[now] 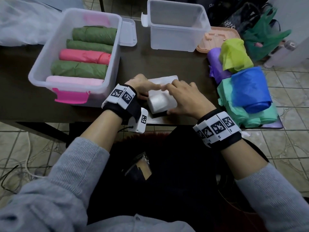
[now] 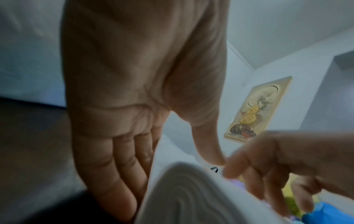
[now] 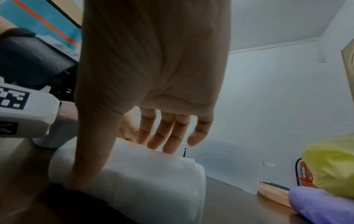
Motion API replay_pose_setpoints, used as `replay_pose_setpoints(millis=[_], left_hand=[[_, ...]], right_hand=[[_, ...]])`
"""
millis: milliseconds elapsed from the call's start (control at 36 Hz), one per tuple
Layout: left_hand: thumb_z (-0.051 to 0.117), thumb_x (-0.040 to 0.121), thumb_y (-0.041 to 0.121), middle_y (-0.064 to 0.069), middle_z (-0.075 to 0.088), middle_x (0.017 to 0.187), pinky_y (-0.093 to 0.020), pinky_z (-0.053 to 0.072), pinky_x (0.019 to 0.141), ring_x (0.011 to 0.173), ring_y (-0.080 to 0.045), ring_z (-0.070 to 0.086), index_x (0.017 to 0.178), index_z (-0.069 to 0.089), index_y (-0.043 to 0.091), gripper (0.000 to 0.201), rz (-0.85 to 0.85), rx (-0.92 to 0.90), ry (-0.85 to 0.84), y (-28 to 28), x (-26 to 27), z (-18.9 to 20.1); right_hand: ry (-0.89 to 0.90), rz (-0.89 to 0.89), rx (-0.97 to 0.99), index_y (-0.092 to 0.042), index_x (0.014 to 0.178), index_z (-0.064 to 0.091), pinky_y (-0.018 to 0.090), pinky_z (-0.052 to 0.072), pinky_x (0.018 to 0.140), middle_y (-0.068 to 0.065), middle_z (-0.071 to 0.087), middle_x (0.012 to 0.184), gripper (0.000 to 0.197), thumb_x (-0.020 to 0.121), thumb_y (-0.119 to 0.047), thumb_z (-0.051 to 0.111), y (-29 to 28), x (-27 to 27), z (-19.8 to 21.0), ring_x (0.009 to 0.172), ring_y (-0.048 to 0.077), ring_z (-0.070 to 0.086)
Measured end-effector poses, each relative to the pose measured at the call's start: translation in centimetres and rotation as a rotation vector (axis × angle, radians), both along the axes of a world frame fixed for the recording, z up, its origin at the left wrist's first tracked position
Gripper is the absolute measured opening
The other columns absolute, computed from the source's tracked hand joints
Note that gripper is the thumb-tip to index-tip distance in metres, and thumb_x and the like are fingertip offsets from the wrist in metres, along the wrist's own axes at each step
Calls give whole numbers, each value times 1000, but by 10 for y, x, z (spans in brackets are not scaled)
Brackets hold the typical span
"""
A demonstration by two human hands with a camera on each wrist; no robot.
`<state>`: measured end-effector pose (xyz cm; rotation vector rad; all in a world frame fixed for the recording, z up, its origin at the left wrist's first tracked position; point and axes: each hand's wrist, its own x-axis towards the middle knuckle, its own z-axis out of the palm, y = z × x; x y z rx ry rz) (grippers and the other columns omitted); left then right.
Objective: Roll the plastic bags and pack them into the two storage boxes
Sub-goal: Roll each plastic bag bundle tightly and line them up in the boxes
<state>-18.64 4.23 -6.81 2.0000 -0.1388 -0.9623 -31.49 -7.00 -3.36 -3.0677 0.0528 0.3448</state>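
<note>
I am rolling the white bag (image 1: 159,99) on the desk (image 1: 160,64), left hand (image 1: 142,86) and right hand (image 1: 185,99) pressing it with straight, spread fingers (image 3: 168,136). It is looking light, soft and slippery; I am judging the roll's ends safest to hold.

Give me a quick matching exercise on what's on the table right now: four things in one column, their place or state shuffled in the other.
Things:
1. white bag
2. pink-latched box
3. far clear box
4. blue roll

Place or state:
A. holds nothing visible
B. under both hands, partly rolled
C. on top of the mint green bags, at the table's right edge
D. holds green and pink rolls in a row

Pairs: 1-B, 2-D, 3-A, 4-C
</note>
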Motion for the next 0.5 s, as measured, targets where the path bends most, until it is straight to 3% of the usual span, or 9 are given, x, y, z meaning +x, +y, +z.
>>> replay_pose_setpoints(millis=[83,139,194,306,361,444,500], left_hand=[[76,78,18,-12,64,87,-33,57,70,78,-20,64,93,61,2,26,22,-21,-46,0,1,-1],[77,76,15,-16,67,98,-39,58,76,87,-25,68,102,63,0,33,62,-52,-69,-1,1,-3],[78,75,19,-16,68,101,-41,58,79,90,-25,69,100,66,2,33,68,-55,-126,-2,2,-4],[79,75,25,-10,70,93,-34,56,83,86,-21,67,92,69,1,31,83,-46,-229,-6,3,1],[78,76,27,-7,67,85,-30,55,78,80,-19,63,86,68,5,26,84,-53,-281,-9,5,6],[74,80,25,-6,67,98,-27,57,68,90,-16,64,88,67,12,18,123,-86,-335,-13,10,19],[72,82,25,-5,66,103,-24,56,69,94,-16,64,95,68,13,18,138,-98,-398,-16,13,31]], right_hand=[[0,18,7,-26,135,41,36,27,92,3,42,122,67,76,-41,70,0,1,0,118,21,36],[-13,31,8,-22,124,48,35,26,93,3,40,122,59,73,-39,73,0,2,0,117,22,34],[12,41,30,-19,115,47,36,27,94,3,42,119,51,73,-33,72,1,4,-2,115,23,36],[109,47,5,-20,124,40,39,29,93,3,47,119,55,76,-28,66,7,4,-11,114,23,40],[121,61,-34,-21,127,41,39,29,93,5,43,120,58,75,-27,66,7,4,-15,116,24,37],[111,48,13,-17,120,42,37,30,87,5,45,116,54,73,-24,67,7,4,-17,110,24,41],[97,38,55,-15,119,41,36,32,83,5,46,115,54,73,-20,68,6,5,-17,107,25,44]])
